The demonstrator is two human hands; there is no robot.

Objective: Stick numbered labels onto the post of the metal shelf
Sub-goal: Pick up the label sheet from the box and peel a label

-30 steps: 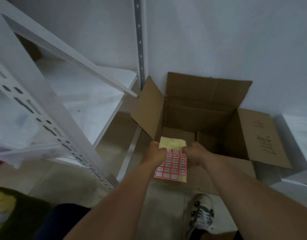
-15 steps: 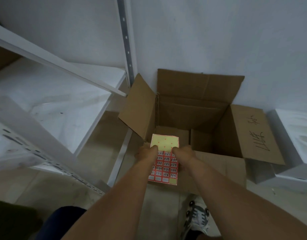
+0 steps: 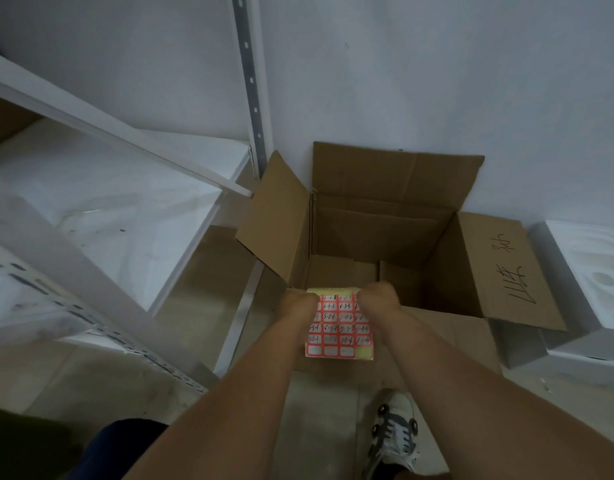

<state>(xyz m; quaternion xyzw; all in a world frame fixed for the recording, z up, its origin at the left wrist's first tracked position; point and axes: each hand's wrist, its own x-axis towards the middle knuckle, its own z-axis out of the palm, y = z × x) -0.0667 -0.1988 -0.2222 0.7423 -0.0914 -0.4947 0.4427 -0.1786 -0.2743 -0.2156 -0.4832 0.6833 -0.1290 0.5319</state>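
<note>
Both hands grip the label sheet (image 3: 338, 329) at its top edge, left hand (image 3: 298, 304) on the upper-left corner, right hand (image 3: 380, 299) on the upper-right; fingers curled round the sheet, exact pinch hidden behind the knuckles. Sheet sits at centre frame, over the near edge of the open cardboard box (image 3: 385, 216).

Change vs half a second ago: the bare yellow strip at the sheet's top is now mostly covered by the hands, only a thin band showing; hands have closed in toward each other and the red-bordered numbered grid faces the camera more squarely. View also swung a bit, so the near shelf post (image 3: 73, 271) fills more of lower left.

Likely meaning: person is working a label loose, none peeled off visibly yet. Nothing stuck on either post in view; back post (image 3: 251, 81) at upper centre bare too. Sticking step not yet begun.
</note>
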